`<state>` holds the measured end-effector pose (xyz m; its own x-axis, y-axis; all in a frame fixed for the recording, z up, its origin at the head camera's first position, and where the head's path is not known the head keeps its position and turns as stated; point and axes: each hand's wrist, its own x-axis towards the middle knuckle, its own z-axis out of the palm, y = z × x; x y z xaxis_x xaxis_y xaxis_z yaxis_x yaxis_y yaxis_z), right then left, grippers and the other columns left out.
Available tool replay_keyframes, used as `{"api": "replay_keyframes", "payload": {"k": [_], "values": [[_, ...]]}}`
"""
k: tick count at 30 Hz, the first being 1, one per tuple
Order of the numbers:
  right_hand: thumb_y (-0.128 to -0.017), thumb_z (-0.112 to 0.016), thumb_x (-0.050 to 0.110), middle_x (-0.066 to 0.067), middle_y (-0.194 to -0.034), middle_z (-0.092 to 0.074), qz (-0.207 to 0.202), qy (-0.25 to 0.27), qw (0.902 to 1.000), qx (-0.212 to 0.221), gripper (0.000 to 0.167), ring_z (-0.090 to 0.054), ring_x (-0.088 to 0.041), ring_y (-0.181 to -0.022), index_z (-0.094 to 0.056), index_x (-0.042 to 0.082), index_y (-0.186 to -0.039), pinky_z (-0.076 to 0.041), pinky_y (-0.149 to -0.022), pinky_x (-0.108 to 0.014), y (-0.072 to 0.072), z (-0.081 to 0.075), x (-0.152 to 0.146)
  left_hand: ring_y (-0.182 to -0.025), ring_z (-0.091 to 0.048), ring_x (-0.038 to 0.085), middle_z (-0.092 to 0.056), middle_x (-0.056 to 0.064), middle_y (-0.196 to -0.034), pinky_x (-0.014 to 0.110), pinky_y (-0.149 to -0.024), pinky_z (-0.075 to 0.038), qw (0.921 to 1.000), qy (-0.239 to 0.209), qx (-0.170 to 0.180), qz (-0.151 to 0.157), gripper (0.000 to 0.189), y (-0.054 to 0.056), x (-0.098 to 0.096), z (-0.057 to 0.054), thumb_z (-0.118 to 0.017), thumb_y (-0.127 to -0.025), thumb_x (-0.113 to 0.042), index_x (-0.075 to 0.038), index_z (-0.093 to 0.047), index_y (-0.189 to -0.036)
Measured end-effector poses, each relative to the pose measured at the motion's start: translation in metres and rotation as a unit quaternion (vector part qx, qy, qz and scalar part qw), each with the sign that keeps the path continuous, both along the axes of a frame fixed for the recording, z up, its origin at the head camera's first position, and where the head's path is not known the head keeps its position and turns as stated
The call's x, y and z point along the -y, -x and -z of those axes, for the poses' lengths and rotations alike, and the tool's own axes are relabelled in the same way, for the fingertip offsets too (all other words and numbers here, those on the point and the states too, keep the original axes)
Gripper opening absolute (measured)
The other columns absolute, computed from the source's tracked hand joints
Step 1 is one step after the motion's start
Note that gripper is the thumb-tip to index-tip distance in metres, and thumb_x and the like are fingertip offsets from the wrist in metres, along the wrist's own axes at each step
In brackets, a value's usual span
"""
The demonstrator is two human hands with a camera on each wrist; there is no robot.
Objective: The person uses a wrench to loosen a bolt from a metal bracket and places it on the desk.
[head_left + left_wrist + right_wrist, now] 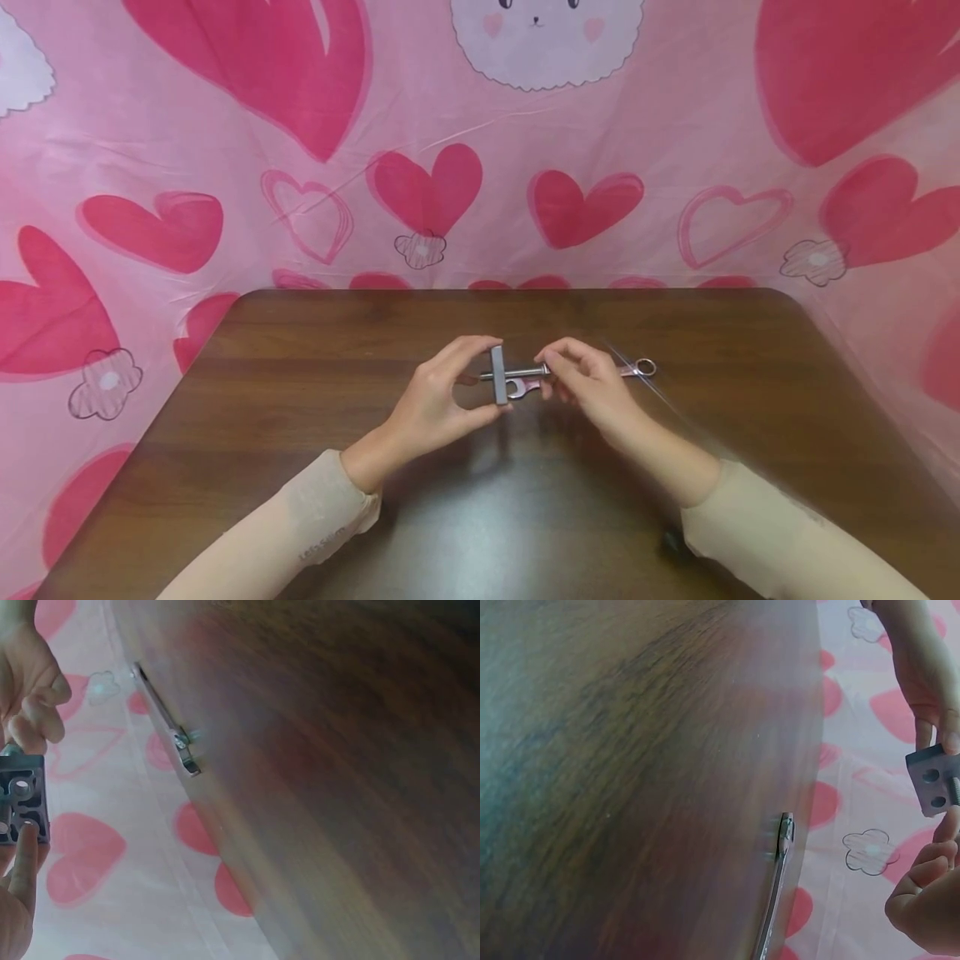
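My left hand [431, 400] grips a grey metal block [498, 385] by its opposite edges, thumb at the bottom and fingers at the top. In the left wrist view the block [39, 796] has a ribbed, hollowed face; in the right wrist view its flat face [922, 789] has round holes. A long silver bolt [523, 372] runs through the block, its tip showing on the left side. At the bolt's head end, my right hand [596, 383] pinches with thumb and fingertips. Behind this hand lies a combination wrench [643, 367], its middle hidden in the head view.
The wrench [159, 706] lies on the dark brown wooden table [337, 333] near its far edge. A pink cloth [502, 125] with hearts hangs behind the table and along its sides. A small dark shape [673, 544] shows beside the right sleeve.
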<state>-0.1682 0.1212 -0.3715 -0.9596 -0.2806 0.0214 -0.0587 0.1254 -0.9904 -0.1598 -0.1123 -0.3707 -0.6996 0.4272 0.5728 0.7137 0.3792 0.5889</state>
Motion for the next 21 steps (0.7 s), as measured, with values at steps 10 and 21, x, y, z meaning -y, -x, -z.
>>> {"api": "replay_keyframes", "payload": {"k": [10,21], "values": [[-0.091,-0.068,0.002,0.004,-0.093,-0.067,-0.005,-0.024,0.998,-0.058,0.024,-0.06,-0.02,-0.079,-0.061,0.0,-0.114,-0.05,-0.067,-0.023,-0.0009,0.0022,0.0009,-0.107,-0.065,0.016,-0.063,0.007,-0.124,0.03,-0.075,-0.062,1.0,0.0,-0.002,-0.006,0.071,0.0015,0.0034,-0.0009,-0.089,-0.07,-0.011,-0.008,-0.055,-0.133],[-0.1,-0.059,0.02,0.003,-0.08,-0.069,-0.021,-0.015,0.9997,0.001,0.023,-0.058,-0.013,-0.071,-0.061,0.002,-0.115,-0.05,-0.064,-0.026,0.0007,0.0018,-0.0046,-0.109,-0.065,0.017,-0.063,0.006,-0.125,0.03,-0.075,-0.062,1.0,0.006,0.004,0.0,0.072,0.0004,0.0018,0.0005,-0.089,-0.072,-0.012,-0.008,-0.054,-0.135]]}}
